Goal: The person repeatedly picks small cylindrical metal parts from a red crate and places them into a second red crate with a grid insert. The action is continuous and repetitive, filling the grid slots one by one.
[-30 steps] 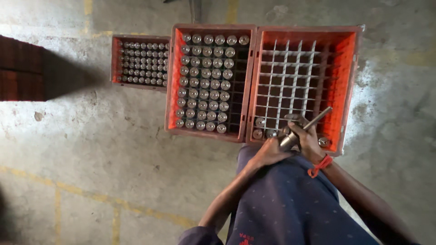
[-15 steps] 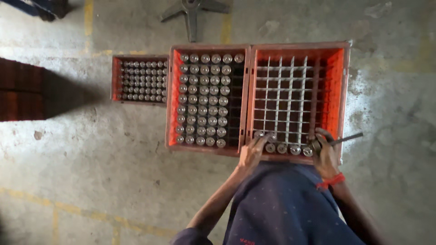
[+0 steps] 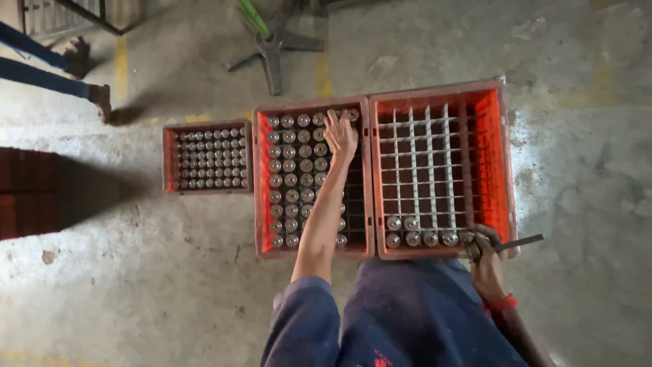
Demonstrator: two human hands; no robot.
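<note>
Two red crates sit side by side on the concrete floor in front of me. The left crate (image 3: pixel 261 197) is full of capped bottles (image 3: pixel 291 177). My left hand (image 3: pixel 340 134) reaches over its far right corner and rests on the bottle tops there. The right crate (image 3: pixel 501 156) has a white divider grid, mostly without bottles; several capped bottles (image 3: pixel 421 238) stand along its near edge. My right hand (image 3: pixel 483 255) sits at that crate's near right corner, shut on a dark metal tool (image 3: pixel 519 243) that sticks out to the right.
A smaller red crate (image 3: pixel 206 158) of bottles lies farther left. A metal star-shaped base (image 3: pixel 273 46) stands on the floor beyond the crates. Another person's legs and shoes (image 3: pixel 81 64) are at the top left. A dark block (image 3: pixel 30 194) fills the left edge.
My left hand has left the near edge of the right crate and stretched out to the far right corner of the full crate. The right hand with the tool stayed at the near corner.
</note>
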